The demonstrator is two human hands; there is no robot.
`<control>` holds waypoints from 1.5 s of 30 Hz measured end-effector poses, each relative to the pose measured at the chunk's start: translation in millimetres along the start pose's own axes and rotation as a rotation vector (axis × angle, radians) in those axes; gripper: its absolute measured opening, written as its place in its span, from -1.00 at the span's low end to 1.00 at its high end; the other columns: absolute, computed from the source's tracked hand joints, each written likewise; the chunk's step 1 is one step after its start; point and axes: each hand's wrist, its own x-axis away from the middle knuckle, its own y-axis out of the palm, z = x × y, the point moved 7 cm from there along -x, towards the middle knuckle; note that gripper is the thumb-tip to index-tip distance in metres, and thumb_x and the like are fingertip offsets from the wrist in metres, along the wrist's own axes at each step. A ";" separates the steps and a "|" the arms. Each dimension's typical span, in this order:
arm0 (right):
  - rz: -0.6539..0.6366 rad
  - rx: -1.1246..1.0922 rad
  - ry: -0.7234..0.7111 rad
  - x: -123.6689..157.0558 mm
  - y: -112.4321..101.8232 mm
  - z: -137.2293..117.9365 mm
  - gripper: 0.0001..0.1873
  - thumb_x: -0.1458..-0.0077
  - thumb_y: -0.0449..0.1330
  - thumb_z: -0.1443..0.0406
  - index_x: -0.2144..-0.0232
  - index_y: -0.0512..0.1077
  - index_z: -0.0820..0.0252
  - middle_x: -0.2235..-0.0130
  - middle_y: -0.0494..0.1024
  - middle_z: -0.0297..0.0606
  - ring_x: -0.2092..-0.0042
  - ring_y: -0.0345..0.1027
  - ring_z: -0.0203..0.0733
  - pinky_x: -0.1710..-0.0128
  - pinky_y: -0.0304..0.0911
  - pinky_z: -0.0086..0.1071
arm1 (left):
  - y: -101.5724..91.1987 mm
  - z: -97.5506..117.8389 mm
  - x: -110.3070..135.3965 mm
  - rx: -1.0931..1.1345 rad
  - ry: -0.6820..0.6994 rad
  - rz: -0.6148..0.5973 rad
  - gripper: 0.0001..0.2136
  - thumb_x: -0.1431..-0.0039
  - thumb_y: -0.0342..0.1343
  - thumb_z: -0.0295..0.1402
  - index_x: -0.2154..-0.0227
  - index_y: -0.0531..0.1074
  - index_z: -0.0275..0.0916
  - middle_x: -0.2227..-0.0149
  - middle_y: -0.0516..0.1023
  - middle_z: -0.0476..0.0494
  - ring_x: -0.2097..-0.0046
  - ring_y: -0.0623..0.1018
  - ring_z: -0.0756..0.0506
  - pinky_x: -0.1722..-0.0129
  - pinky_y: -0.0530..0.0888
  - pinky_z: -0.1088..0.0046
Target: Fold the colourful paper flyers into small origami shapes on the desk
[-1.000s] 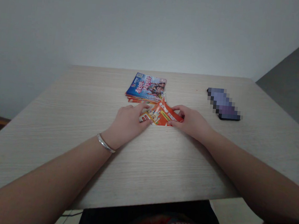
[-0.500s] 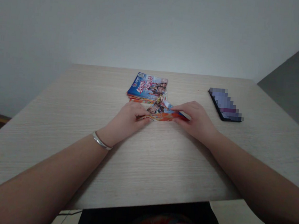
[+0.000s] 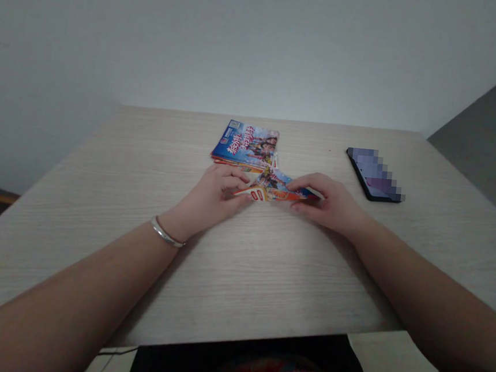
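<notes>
A colourful printed leaflet point(image 3: 279, 184), blue and orange with a white part, is partly folded between my two hands. My left hand point(image 3: 214, 197) has its thumb and fingers closed on the leaflet's left end. On the right end, my right hand point(image 3: 327, 200) pinches the paper between thumb and fingers. The fingertips cover parts of both ends. Just beyond the leaflet lies a stack of similar leaflets point(image 3: 245, 142), the top one blue with red and white lettering and a QR code in its corner.
A black phone point(image 3: 374, 175) with a blurred screen lies at the back right of the pale wooden table point(image 3: 239, 283). A white wall point(image 3: 260, 48) stands behind the table's far edge. A silver bangle point(image 3: 166, 234) is round my left wrist.
The leaflet has turned in my hands, and a white and orange part now shows near my left thumb. My right hand has shifted slightly right and nearer to me.
</notes>
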 end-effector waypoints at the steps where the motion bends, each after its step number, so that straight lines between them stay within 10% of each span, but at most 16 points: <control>1: 0.010 0.022 -0.024 0.1 -0.4 -6.4 -0.65 -0.03 0.32 0.19 0.10 0.50 0.10 0.10 0.61 -0.18 0.09 0.48 -0.06 0.08 0.37 -0.17 | -2.2 0.8 0.0 -0.005 -0.006 0.032 -0.81 -0.20 0.17 -0.21 0.40 0.54 -0.21 0.16 0.57 -0.19 0.06 0.51 -0.16 -0.03 0.39 0.17; 5: 0.053 0.022 -0.097 1.6 -0.6 -32.1 -0.52 -0.10 0.28 0.15 -0.07 0.40 0.04 0.08 0.60 -0.20 0.14 0.50 -0.12 0.12 0.39 -0.24 | -4.0 11.5 -0.5 -0.032 0.054 0.056 -0.84 -0.20 0.17 -0.24 0.39 0.53 -0.19 0.14 0.58 -0.15 0.05 0.51 -0.14 -0.04 0.40 0.20; 9: 0.093 0.047 -0.145 1.9 -1.6 -45.1 -0.82 -0.18 0.20 0.24 0.16 0.52 0.02 0.21 0.63 -0.28 0.21 0.51 -0.18 0.20 0.39 -0.29 | -6.0 20.3 -1.4 0.048 0.043 0.033 -0.87 -0.26 0.12 -0.27 0.30 0.50 -0.17 0.20 0.58 -0.09 0.10 0.52 -0.10 0.00 0.42 0.26; 18: 0.207 -0.258 0.003 1.1 -6.3 -17.6 -0.95 -0.08 0.28 0.26 0.37 0.51 0.10 0.28 0.63 -0.27 0.19 0.50 -0.19 0.09 0.39 -0.22 | -7.4 8.5 2.4 0.223 -0.082 0.067 -0.80 -0.19 0.17 -0.26 0.19 0.41 -0.24 0.15 0.54 -0.18 0.07 0.52 -0.12 0.03 0.47 0.28; 29: 0.073 0.074 -0.079 -1.3 -4.7 -23.4 -0.77 -0.14 0.22 0.26 0.13 0.56 -0.01 0.24 0.66 -0.30 0.23 0.48 -0.17 0.17 0.35 -0.24 | -0.4 -4.1 1.5 0.453 -0.207 0.093 -0.79 -0.21 0.15 -0.24 0.16 0.47 -0.21 0.08 0.59 -0.16 0.05 0.55 -0.12 -0.05 0.48 0.24; 45: 0.128 -0.183 -0.080 -1.8 -1.3 -28.8 -0.83 -0.07 0.32 0.27 0.22 0.58 0.09 0.25 0.64 -0.25 0.23 0.49 -0.19 0.20 0.39 -0.28 | 8.1 3.2 1.3 0.598 -0.225 0.019 -0.66 -0.15 0.22 -0.16 0.08 0.39 -0.19 0.02 0.59 -0.17 0.06 0.59 -0.15 0.02 0.56 0.22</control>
